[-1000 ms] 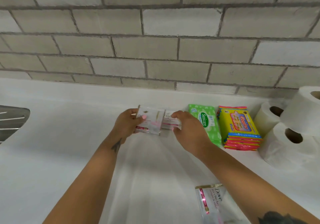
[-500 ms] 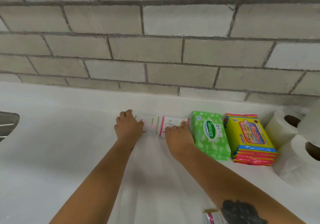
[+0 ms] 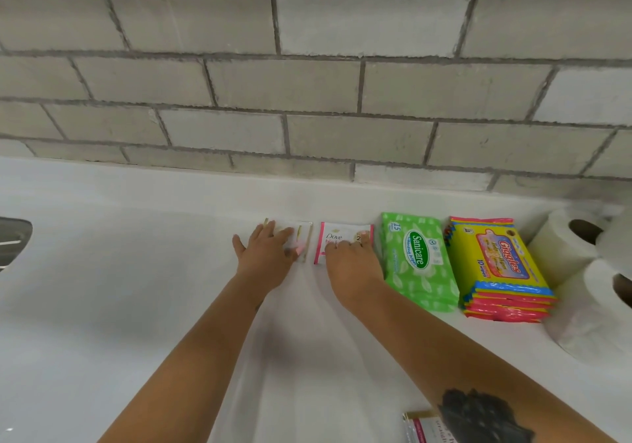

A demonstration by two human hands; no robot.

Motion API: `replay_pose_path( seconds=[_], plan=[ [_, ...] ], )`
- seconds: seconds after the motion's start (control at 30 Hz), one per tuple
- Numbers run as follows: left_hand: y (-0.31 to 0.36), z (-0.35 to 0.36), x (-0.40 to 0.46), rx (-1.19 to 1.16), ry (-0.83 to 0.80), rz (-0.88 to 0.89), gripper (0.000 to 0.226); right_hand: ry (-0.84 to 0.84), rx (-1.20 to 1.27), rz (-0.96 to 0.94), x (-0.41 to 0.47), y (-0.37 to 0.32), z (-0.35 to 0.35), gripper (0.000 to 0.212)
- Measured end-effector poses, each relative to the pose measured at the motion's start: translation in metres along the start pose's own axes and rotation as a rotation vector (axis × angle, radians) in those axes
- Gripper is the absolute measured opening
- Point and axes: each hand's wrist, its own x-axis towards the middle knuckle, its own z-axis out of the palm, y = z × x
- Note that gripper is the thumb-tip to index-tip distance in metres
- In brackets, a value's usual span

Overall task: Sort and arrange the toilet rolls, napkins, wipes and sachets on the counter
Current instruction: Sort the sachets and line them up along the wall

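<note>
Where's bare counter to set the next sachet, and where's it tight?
Free: the counter between the sink edge and the left hand, also the near strip between both forearms. Crowded: from the Dove sachet rightwards, Sanicare pack, Giggles stack, toilet rolls.

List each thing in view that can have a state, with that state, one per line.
Left hand: flat, pressing a clear sachet.
Right hand: fingers resting on the pink-edged white Dove sachet.
Green Sanicare wipes pack: lying flat, closed.
Yellow Giggles wipes packs: stacked.
White toilet rolls: piled.
</note>
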Motion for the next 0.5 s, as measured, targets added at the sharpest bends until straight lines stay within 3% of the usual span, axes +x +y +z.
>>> replay_pose_path(
  seconds=[0.3,0.5],
  plan=[
    [0.023,-0.007,-0.014,-0.088,0.077,0.081,0.046,-0.033,-0.027,-0.039,-0.005,0.004,-0.014,0.048],
    [0.042,-0.023,-0.042,-0.218,0.189,0.104,0.044,0.159,0.179,-0.091,-0.041,0.018,-0.039,0.049]
  ],
)
